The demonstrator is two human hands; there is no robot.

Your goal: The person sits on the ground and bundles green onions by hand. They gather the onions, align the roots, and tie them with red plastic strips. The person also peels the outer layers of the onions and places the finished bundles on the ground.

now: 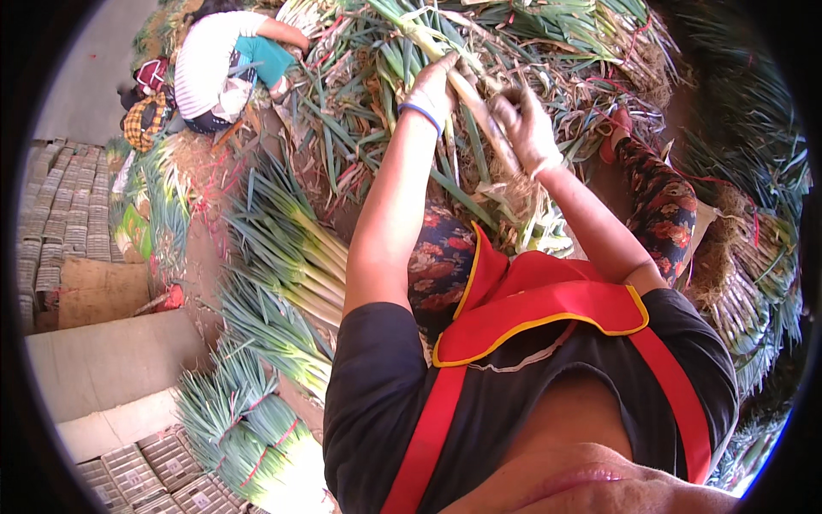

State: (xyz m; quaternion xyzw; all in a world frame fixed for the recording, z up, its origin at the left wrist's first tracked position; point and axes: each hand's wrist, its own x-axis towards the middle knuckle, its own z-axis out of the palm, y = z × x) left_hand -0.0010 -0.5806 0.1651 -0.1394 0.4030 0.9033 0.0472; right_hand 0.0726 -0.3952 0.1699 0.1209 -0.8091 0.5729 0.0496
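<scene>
My left hand (pixel 431 92), in a pale soiled glove with a blue band at the wrist, is closed round a long green onion (pixel 469 96). The stalk slants from its green leaves at the top down to the dirty root end on the right. Beside its lower half is my right hand (pixel 527 133), also gloved, with its fingers curled together. Whether a strip of onion skin is pinched in them cannot be made out. Pale peelings (pixel 524 201) lie below the root end, above my red apron (pixel 531 300).
Loose green onions and dry leaves (pixel 360 111) heap up ahead. Cleaned onions (pixel 295 244) lie at my left, with tied bundles (pixel 257 428) lower down. Rooted bundles (pixel 741 287) lie at right. Another person (pixel 218 68) crouches at the far left, near stacked bricks (pixel 73 193).
</scene>
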